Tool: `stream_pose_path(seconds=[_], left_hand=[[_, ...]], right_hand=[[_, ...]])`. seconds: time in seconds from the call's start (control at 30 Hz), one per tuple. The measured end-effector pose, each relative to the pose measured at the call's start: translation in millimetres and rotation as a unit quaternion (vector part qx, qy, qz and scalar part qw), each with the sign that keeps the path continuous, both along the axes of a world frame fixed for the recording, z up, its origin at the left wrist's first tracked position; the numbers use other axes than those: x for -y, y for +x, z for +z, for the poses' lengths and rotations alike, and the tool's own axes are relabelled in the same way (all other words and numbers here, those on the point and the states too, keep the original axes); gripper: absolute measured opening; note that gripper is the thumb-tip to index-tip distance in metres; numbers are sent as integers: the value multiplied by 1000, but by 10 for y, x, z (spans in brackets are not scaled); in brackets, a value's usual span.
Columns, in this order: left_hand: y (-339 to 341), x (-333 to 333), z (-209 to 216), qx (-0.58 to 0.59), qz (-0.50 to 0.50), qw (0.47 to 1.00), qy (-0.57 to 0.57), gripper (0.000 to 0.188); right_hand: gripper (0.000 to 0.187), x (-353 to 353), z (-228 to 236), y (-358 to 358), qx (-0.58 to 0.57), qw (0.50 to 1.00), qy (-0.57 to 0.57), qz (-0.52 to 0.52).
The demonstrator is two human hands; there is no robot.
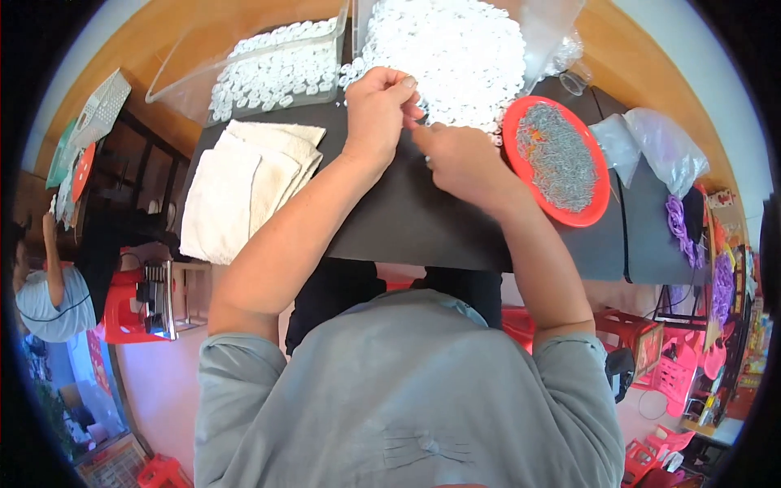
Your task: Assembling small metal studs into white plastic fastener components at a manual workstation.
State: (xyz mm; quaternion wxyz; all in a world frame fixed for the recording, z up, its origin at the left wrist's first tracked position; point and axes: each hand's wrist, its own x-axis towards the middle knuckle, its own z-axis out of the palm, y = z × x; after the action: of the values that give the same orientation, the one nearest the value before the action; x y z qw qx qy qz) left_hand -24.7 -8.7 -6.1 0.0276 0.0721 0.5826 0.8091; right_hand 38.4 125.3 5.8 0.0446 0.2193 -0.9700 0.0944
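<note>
My left hand is raised over the far part of the dark table, its thumb and fingers closed in a pinch. Just to its right, my right hand is closed too, fingertips meeting those of the left. Whatever sits between the fingers is too small to make out. Behind both hands lies a big heap of small white plastic pieces. A red oval plate stands right of my right hand, filled with thin silver nails and a few orange bits.
Folded cream cloths lie left of my forearm. A clear bin at the far left holds more white pieces. Clear plastic bags and purple string are on the right. Another person is at work at far left.
</note>
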Motion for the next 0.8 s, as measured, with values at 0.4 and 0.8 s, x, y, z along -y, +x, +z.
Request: stream_pose_path(seconds=[0.4, 0.8], left_hand=[[-87, -12, 259, 94, -76, 980, 156, 9], [-289, -105, 219, 175, -94, 943, 265, 12]], right_hand=[[11, -2, 419, -64, -115, 964, -229, 70], [20, 63, 231, -303, -23, 919, -389, -61]])
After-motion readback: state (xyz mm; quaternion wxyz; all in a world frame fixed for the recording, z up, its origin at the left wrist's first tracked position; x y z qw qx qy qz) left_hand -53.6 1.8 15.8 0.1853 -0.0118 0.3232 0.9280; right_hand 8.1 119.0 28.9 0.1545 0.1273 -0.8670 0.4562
